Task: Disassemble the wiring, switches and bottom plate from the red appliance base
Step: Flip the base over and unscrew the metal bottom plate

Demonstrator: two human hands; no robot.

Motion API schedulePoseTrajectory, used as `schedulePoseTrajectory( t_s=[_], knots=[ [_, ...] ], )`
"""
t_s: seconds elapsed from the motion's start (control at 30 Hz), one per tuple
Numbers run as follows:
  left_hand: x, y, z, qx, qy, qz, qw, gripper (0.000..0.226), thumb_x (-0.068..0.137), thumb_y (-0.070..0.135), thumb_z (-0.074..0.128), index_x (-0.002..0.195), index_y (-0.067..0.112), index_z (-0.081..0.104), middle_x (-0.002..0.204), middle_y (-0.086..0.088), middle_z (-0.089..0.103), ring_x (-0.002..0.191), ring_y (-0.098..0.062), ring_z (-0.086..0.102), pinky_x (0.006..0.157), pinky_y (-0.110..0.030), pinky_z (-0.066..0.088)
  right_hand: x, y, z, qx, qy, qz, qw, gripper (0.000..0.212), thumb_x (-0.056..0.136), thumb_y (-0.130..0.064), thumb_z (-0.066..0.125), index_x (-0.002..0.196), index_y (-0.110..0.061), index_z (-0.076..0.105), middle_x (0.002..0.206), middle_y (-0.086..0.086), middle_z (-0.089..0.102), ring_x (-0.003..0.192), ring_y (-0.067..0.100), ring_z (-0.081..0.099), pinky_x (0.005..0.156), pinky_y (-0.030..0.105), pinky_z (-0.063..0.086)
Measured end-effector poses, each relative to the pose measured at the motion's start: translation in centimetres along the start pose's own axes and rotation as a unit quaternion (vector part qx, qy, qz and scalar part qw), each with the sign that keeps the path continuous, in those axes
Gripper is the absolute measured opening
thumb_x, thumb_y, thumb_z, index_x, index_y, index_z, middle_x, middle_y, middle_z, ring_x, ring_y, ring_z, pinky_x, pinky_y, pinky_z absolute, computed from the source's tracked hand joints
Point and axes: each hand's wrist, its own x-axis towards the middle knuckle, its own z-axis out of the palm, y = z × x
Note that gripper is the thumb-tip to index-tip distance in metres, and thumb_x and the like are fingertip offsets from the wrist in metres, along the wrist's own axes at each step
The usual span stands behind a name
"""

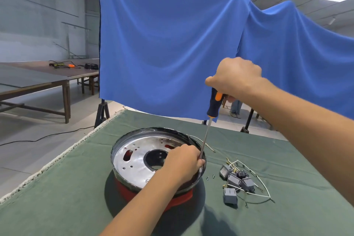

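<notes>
Gripping a screwdriver [213, 107] upright, the right hand [235, 78] works inside the base [134, 184]; left hand [183, 161] pinches its shaft.

A blue cloth [172, 48] hangs before pale walls, with 2 wooden tables [38, 80] (left side) on grey floor [38, 130].

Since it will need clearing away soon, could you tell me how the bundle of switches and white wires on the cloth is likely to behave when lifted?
The bundle of grey switches and white wires would probably come up floppy, since the thin wires loop loosely. The switches may dangle and swing where wires still join them. The two small screws lying loose beside it would likely be left behind or roll.
</notes>
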Motion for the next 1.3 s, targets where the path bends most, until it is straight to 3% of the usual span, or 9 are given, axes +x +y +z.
schedulePoseTrajectory(
  t_s=[0.17,0.33,0.5,0.63,0.73,0.9,1.07,1.13,1.3],
  knots=[
    [-0.2,-0.9,0.2,-0.041,0.004,0.011,0.999,0.017,0.089,0.037,0.059,0.093,0.023,0.068,0.097,0.001,0.069,0.092,-0.024,0.061,0.078,-0.034,0.047,0.8,-1.8,-1.1,-0.183,-0.012,-0.052,0.982,0.046,0.088,-0.057,0.046,0.067,-0.016,0.048,0.067,0.001,0.047,0.056,0.017,0.04,0.049,0.028,0.018],
    [-0.4,-1.4,0.1,-0.063,0.002,0.006,0.998,0.011,0.085,0.033,0.063,0.091,0.027,0.071,0.096,0.004,0.07,0.091,-0.021,0.06,0.07,-0.028,0.04,1.8,-2.5,-1.7,-0.054,-0.15,-0.089,0.983,0.027,0.089,-0.03,0.052,0.069,-0.012,0.053,0.037,-0.002,0.055,0.041,0.015,0.051,0.049,0.023,0.037],
    [-0.4,-1.3,0.0,-0.066,-0.014,0.006,0.998,0.011,0.085,0.029,0.063,0.09,0.024,0.071,0.095,0.003,0.069,0.09,-0.021,0.06,0.068,-0.026,0.038,1.3,-1.5,-3.5,0.062,-0.302,-0.093,0.947,0.015,0.086,-0.018,0.063,0.096,-0.008,0.06,0.09,0.013,0.07,0.067,0.024,0.072,0.062,0.036,0.06],
    [-0.6,-1.0,-0.2,-0.068,-0.027,0.004,0.997,0.014,0.084,0.026,0.062,0.094,0.025,0.072,0.099,0.003,0.07,0.093,-0.022,0.061,0.074,-0.029,0.044,0.5,-1.7,-2.9,-0.121,-0.18,-0.069,0.974,0.053,0.085,-0.065,0.046,0.071,-0.017,0.064,0.054,0.005,0.067,0.046,0.02,0.064,0.057,0.027,0.044],
    [-0.7,-1.1,-0.2,-0.08,-0.032,-0.005,0.996,0.019,0.085,0.018,0.057,0.094,0.024,0.072,0.099,0.001,0.07,0.093,-0.024,0.061,0.074,-0.029,0.045,0.9,-2.2,-1.9,-0.112,-0.08,-0.124,0.983,0.041,0.097,-0.038,0.041,0.066,-0.012,0.047,0.045,0.004,0.053,0.046,0.019,0.047,0.049,0.026,0.031],
    [-0.5,-1.2,-0.3,-0.096,-0.046,-0.031,0.994,0.044,0.079,0.001,0.046,0.101,0.027,0.074,0.108,0.0,0.07,0.1,-0.025,0.059,0.082,-0.031,0.048,1.0,-1.4,-3.6,0.066,-0.257,-0.127,0.956,0.02,0.088,-0.015,0.051,0.1,0.0,0.059,0.08,0.012,0.072,0.067,0.023,0.068,0.062,0.032,0.059],
    [-0.5,-1.1,-0.3,-0.101,-0.048,-0.032,0.993,0.047,0.076,-0.002,0.046,0.097,0.028,0.075,0.107,0.004,0.07,0.099,-0.021,0.059,0.083,-0.03,0.049,0.0,-1.1,-2.8,-0.06,-0.186,-0.068,0.978,0.053,0.086,-0.06,0.051,0.08,-0.008,0.06,0.048,0.004,0.065,0.042,0.019,0.065,0.065,0.031,0.053],
    [-0.6,-1.1,-0.3,-0.105,-0.048,-0.034,0.993,0.045,0.076,-0.003,0.046,0.096,0.025,0.075,0.107,0.003,0.07,0.1,-0.023,0.059,0.085,-0.032,0.049,-0.1,-1.3,-2.3,-0.079,-0.125,-0.1,0.984,0.046,0.097,-0.043,0.043,0.071,-0.007,0.053,0.037,0.004,0.056,0.032,0.017,0.054,0.051,0.024,0.044],
    [-0.7,-1.1,-0.3,-0.111,-0.054,-0.038,0.992,0.042,0.076,-0.003,0.047,0.097,0.02,0.075,0.109,-0.002,0.07,0.103,-0.027,0.059,0.088,-0.036,0.05,-0.8,-2.5,-3.7,0.089,-0.251,-0.14,0.954,0.027,0.081,-0.006,0.051,0.106,-0.002,0.059,0.098,0.012,0.066,0.08,0.024,0.068,0.06,0.029,0.058]
  ],
)
